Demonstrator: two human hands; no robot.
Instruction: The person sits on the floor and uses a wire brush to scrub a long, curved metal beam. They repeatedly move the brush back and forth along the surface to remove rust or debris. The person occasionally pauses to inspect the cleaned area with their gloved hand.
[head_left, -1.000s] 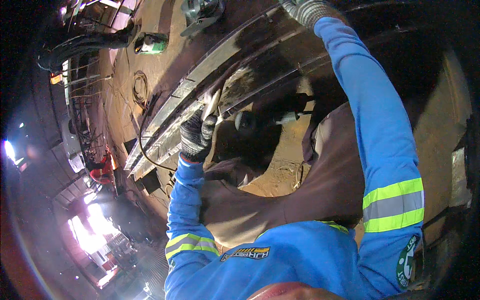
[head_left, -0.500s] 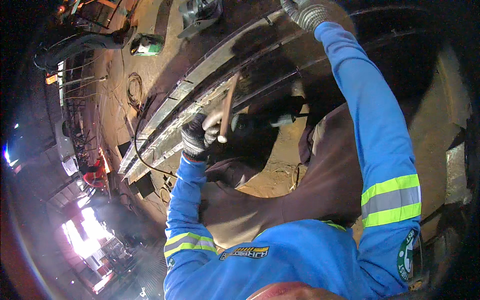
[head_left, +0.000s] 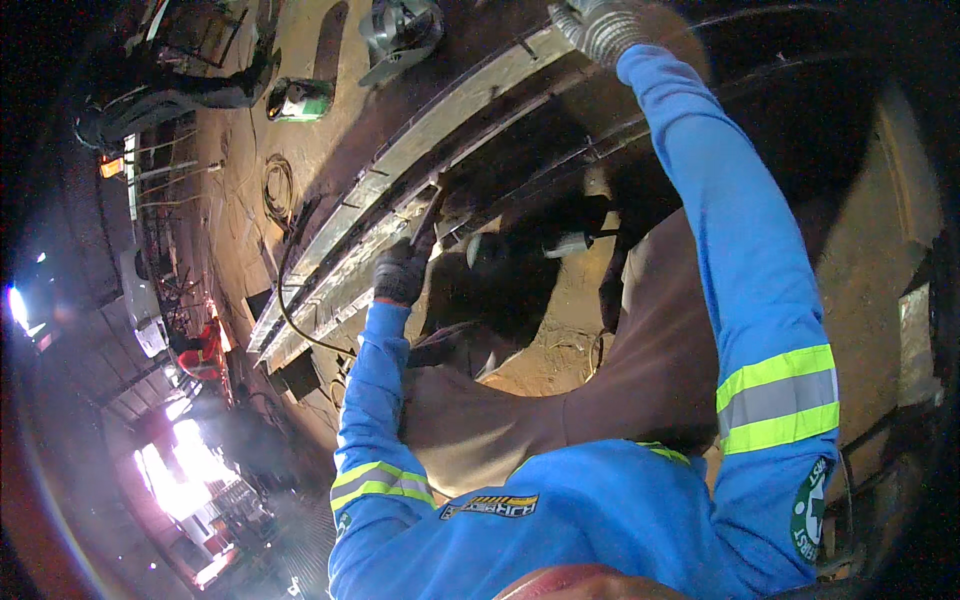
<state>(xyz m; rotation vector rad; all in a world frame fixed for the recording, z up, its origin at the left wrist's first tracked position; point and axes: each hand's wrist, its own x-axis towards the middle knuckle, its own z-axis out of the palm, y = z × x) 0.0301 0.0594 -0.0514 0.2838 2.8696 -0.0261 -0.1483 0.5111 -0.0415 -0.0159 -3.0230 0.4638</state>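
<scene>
The gloved left hand (head_left: 402, 272), earlier up by the dark tool (head_left: 490, 250), has dropped toward seven o'clock and now grips a thin rod (head_left: 428, 220) against the steel beam (head_left: 400, 170), while the right hand (head_left: 605, 25) clasps the beam's top at twelve o'clock.

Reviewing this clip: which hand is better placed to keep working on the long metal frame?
Left. The left hand grips a thin tool against the metal frame; the right hand only braces on the frame's far end.

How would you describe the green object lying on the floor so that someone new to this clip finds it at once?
Start at the long pale metal beam that runs diagonally across the picture, where the gloved left hand rests. Look past its far side to the brown floor near the top left. There lies a small green power tool with a dark end, the only bright green thing there, left of a grey metal piece.
</scene>
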